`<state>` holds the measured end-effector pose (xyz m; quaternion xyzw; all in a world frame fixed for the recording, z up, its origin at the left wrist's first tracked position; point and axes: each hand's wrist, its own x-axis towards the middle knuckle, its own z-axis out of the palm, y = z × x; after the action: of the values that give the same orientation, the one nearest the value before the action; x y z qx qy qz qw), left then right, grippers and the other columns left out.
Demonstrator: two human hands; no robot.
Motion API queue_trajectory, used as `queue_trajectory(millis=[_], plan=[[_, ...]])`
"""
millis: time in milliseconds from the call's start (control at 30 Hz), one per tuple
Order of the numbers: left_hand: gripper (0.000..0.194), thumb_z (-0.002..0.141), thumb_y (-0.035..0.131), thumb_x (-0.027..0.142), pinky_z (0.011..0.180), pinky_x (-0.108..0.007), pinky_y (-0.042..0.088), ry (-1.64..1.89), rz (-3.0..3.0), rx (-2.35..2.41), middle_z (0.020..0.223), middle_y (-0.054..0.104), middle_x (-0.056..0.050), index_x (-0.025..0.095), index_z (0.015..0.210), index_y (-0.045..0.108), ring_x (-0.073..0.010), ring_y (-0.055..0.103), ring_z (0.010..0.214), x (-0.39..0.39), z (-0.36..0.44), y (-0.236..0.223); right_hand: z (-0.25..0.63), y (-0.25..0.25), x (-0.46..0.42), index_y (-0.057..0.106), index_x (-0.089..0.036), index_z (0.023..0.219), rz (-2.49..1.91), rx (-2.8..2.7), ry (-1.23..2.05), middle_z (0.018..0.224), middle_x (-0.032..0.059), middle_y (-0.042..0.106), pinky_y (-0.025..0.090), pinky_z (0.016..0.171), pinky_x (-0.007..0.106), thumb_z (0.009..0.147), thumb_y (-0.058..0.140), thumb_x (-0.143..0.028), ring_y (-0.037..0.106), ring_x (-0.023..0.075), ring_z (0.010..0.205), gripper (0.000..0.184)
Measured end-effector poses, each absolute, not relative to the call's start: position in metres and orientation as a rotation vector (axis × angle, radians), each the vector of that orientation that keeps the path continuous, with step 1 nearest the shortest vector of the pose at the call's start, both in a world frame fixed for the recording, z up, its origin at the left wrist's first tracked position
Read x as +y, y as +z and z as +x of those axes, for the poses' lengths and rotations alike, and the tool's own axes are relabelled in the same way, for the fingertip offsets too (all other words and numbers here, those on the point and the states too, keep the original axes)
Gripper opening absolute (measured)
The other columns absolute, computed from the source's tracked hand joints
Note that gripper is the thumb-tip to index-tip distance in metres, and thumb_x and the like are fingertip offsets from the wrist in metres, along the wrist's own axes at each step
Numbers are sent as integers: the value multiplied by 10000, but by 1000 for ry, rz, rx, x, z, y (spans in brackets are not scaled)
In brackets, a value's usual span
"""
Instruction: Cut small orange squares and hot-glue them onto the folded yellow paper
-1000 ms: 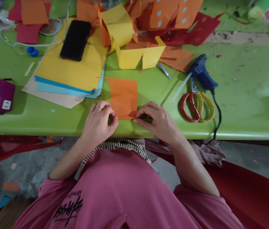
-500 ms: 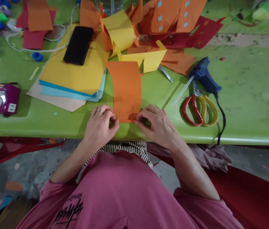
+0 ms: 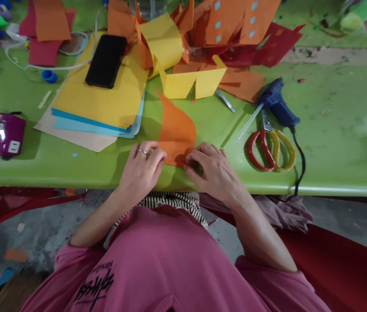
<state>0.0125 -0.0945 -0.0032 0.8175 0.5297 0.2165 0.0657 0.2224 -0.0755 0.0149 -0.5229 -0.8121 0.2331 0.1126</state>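
Observation:
A curved strip of orange paper [image 3: 177,130] stands between my hands near the table's front edge, its far end raised and bowed. At the paper's near left corner, my left hand [image 3: 143,167] has its fingers pinched together; a ring is on one finger. On the right, my right hand [image 3: 211,169] pinches the near right corner between thumb and fingers. Both fingertips partly cover the paper's near edge. Just beyond it lies a folded yellow paper piece [image 3: 177,84] with a notch cut in it.
Left are a black phone [image 3: 106,61] on yellow sheets [image 3: 99,106] and a purple adapter [image 3: 0,135]. A blue glue gun [image 3: 281,104] lies right, beside scissors [image 3: 270,149] with red and yellow handles. Orange cut-outs [image 3: 225,21] stand at the back, near tweezers [image 3: 225,100].
The orange paper's far end has lifted and bent toward me, where before it reached further back. My left hand has shifted slightly right; my right hand stays almost in place.

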Motion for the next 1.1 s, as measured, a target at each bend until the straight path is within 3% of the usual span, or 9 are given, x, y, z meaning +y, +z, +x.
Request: queue_trajectory(millis=[133, 267, 567, 767, 933, 1100], plan=[[211, 955, 533, 131, 797, -356, 474, 650, 2745, 1442, 1052, 677, -61, 233, 1048, 692, -216, 581, 919, -98, 13, -8, 223, 15, -75, 592, -223, 844, -1515, -2388, 699, 923, 73, 606, 393, 846, 408, 860, 533, -244, 561, 243, 897, 64], [213, 957, 534, 111, 736, -327, 470, 572, 3030, 1274, 1009, 725, -51, 170, 1064, 708, -189, 597, 870, -103, 15, -2, 221, 16, -75, 589, -219, 826, -1547, -2403, 670, 908, 72, 601, 384, 813, 396, 861, 533, -248, 558, 238, 872, 73], [368, 929, 490, 59, 845, -327, 518, 489, 3031, 1318, 1086, 737, -112, 37, 1271, 624, -212, 650, 1001, -119, 17, -6, 217, 12, -82, 595, -219, 840, -1577, -2381, 521, 920, 74, 604, 349, 779, 388, 940, 491, -318, 534, 230, 862, 175], [498, 968, 487, 375, 1041, -399, 455, 543, 2947, 1349, 1260, 686, -168, 63, 1341, 597, -286, 604, 1213, -126, 18, -20, 215, 11, -82, 575, -216, 827, -1590, -2399, 506, 905, 74, 595, 360, 782, 395, 915, 502, -275, 533, 231, 853, 129], [589, 955, 525, 473, 1105, -475, 369, 450, 2879, 1373, 1362, 631, -169, 135, 1437, 521, -320, 571, 1271, -132, 14, -25, 219, 11, -85, 567, -217, 862, -1632, -2357, 462, 920, 87, 595, 384, 789, 411, 875, 512, -243, 535, 252, 871, 62], [601, 956, 514, 532, 1070, -494, 353, 516, 2827, 1423, 1325, 649, -180, 148, 1417, 546, -324, 583, 1241, -135, 21, -27, 225, 7, -101, 607, -196, 1122, -1602, -2317, 293, 1080, 126, 638, 407, 813, 426, 892, 491, -200, 555, 280, 971, 257]])
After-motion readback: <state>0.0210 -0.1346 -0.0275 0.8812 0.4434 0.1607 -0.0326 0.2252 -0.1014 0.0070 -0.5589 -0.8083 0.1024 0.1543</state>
